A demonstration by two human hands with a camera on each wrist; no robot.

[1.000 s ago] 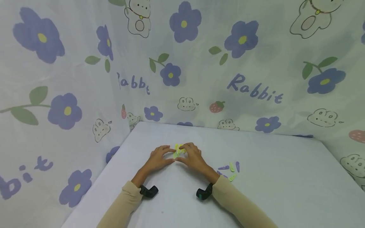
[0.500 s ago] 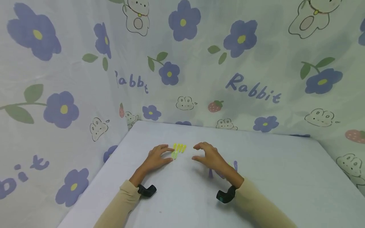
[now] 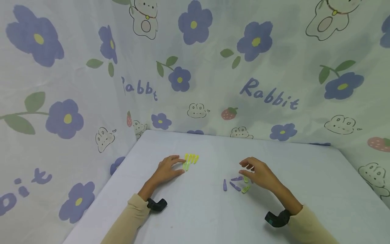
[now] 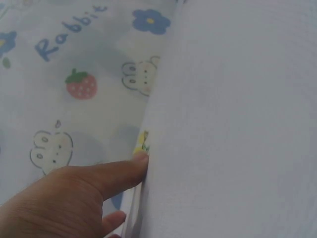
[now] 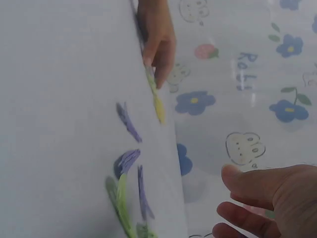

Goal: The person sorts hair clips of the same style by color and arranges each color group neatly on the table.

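Several yellow snap hair clips [image 3: 193, 158] lie side by side in a row on the white table. Light green clips [image 3: 186, 166] line up just in front of them. My left hand [image 3: 167, 170] rests beside these rows, its index fingertip and thumb close to the green clips, fingers relaxed. Farther right, my right hand [image 3: 261, 173] is over a loose group of clips, thumb and fingers apart and nothing between them. In that group are a purple clip [image 3: 224, 185] standing apart on the left, more purple clips [image 5: 130, 161], and a green clip [image 3: 245, 189]. The right hand partly hides the group.
The white table [image 3: 195, 210] runs back to a curtain [image 3: 213, 67] printed with flowers and rabbits, which also closes off the left side. A black wrist camera [image 3: 157, 205] is strapped to the left wrist, and another camera [image 3: 277, 218] to the right.
My right hand has moved away from the green and yellow rows, rightward to the loose clips. A purple clip now lies apart, left of that group. My left hand has stayed by the rows.
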